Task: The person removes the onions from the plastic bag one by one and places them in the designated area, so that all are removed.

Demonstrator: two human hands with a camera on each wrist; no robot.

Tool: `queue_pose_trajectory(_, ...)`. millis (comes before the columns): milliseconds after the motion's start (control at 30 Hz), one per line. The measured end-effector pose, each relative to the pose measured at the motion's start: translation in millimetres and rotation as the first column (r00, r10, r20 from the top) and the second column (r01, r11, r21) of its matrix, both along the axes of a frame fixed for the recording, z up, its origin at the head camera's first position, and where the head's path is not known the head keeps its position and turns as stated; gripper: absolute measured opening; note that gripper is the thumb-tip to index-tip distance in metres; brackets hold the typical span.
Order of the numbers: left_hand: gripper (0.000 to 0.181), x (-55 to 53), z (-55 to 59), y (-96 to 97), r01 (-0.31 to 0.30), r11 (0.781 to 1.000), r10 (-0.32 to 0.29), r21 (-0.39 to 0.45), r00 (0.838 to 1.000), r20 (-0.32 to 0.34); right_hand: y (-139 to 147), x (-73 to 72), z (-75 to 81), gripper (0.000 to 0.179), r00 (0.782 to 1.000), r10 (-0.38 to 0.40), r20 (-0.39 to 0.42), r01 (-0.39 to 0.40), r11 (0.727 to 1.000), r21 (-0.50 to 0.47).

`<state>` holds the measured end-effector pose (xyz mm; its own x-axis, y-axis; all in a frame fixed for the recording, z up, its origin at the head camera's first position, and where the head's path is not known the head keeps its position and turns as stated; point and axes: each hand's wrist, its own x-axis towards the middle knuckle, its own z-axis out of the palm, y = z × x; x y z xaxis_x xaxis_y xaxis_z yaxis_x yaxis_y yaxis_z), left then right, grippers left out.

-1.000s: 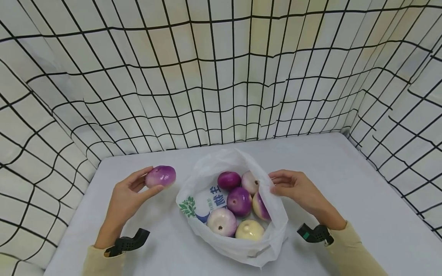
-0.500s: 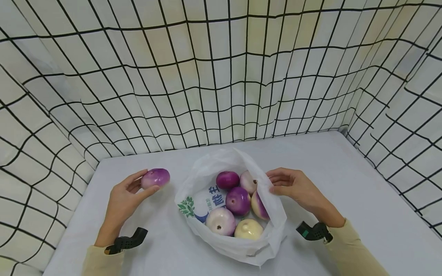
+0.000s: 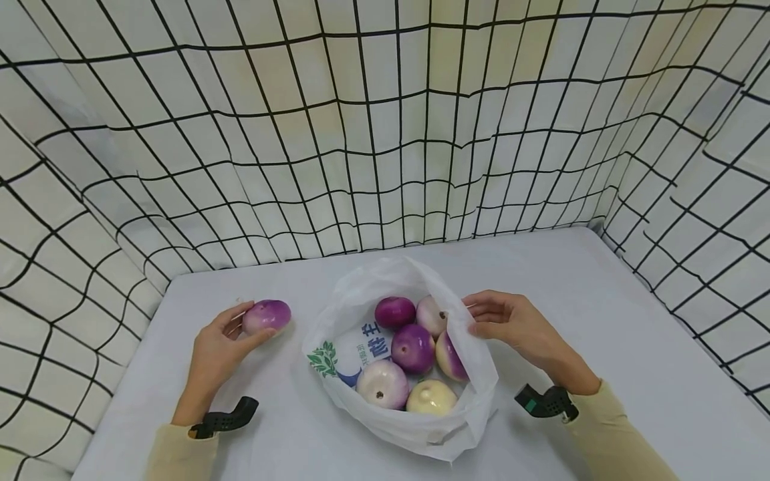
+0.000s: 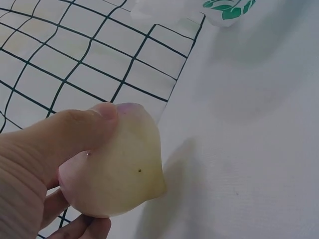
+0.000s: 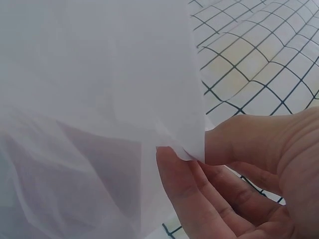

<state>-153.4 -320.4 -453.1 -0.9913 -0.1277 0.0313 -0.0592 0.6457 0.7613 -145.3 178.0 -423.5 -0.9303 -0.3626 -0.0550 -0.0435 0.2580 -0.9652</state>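
My left hand [image 3: 219,357] holds a purple onion [image 3: 267,316] between thumb and fingers, left of the bag and low over the table. In the left wrist view the pale yellow underside of this onion [image 4: 124,169] shows. A white plastic bag [image 3: 397,437] with blue lettering and green leaves stands with its mouth spread wide. My right hand [image 3: 520,331] pinches the bag's right rim; in the right wrist view the rim of the bag [image 5: 169,99] runs between thumb and fingers. Inside lie several onions, among them a dark purple onion [image 3: 413,349], a whitish onion [image 3: 382,385] and a yellow onion [image 3: 431,398].
The bag stands mid-table on a white-covered table [image 3: 559,267]. Black grid netting [image 3: 373,153] over white sheeting encloses the back and both sides. Each wrist wears a black camera mount, such as the left mount [image 3: 225,417].
My left hand has moved left and slightly down with the onion, away from the bag. The right hand keeps its hold on the rim, and the view has shifted slightly.
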Motion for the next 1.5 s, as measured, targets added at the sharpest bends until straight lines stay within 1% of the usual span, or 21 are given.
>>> queue_pose_trajectory(167, 0.082, -0.7, -3.1, 0.0, 0.018, 1.000, -0.018, -0.008, 1.000, 0.003, -1.1, -0.2, 1.2, 0.046, 1.000, 0.004, -0.010, -0.004, 1.000, 0.001)
queue_pose_trajectory(500, 0.080, 0.7, 0.3, 0.6, 0.037, 0.998, -0.038, -0.040, 0.999, -0.025, -1.7, -0.1, 3.4, 0.047, 1.000, 0.009, -0.001, -0.009, 1.000, -0.008)
queue_pose_trajectory(567, 0.079, 1.3, 1.5, 0.4, 0.027, 0.999, -0.029, -0.039, 0.999, -0.035, -1.7, 0.0, 3.3, 0.047, 1.000, 0.009, -0.001, -0.009, 1.000, -0.007)
queue_pose_trajectory(700, 0.076, 2.3, 2.8, -0.4, 0.001, 1.000, -0.001, -0.006, 0.998, -0.057, -1.6, -0.1, 3.0, 0.046, 1.000, 0.008, -0.004, -0.008, 1.000, -0.002)
queue_pose_trajectory(800, 0.076, 2.5, 2.9, -0.6, -0.002, 1.000, 0.003, 0.020, 0.998, -0.059, -1.5, -0.2, 2.8, 0.046, 1.000, 0.006, -0.010, -0.006, 1.000, 0.003)
queue_pose_trajectory(967, 0.073, 2.9, 3.6, -0.8, 0.000, 1.000, 0.001, 0.018, 0.999, -0.048, -1.4, -0.4, 2.5, 0.046, 1.000, 0.003, -0.008, -0.003, 1.000, 0.009)
queue_pose_trajectory(1200, 0.070, 3.0, 3.3, 0.4, -0.015, 1.000, 0.015, -0.004, 0.999, -0.032, -1.6, 0.0, 1.6, 0.046, 1.000, 0.012, -0.005, -0.012, 1.000, -0.002)
queue_pose_trajectory(1400, 0.070, 3.1, 2.2, -0.2, -0.031, 1.000, 0.031, -0.003, 0.999, -0.033, -1.7, 1.6, 1.1, 0.045, 1.000, 0.012, -0.010, -0.011, 1.000, 0.002)
queue_pose_trajectory(1500, 0.067, 3.5, 2.0, -1.0, -0.035, 0.999, 0.035, -0.005, 0.998, -0.046, -2.0, 2.1, 1.0, 0.046, 1.000, 0.007, -0.012, -0.007, 1.000, 0.009)
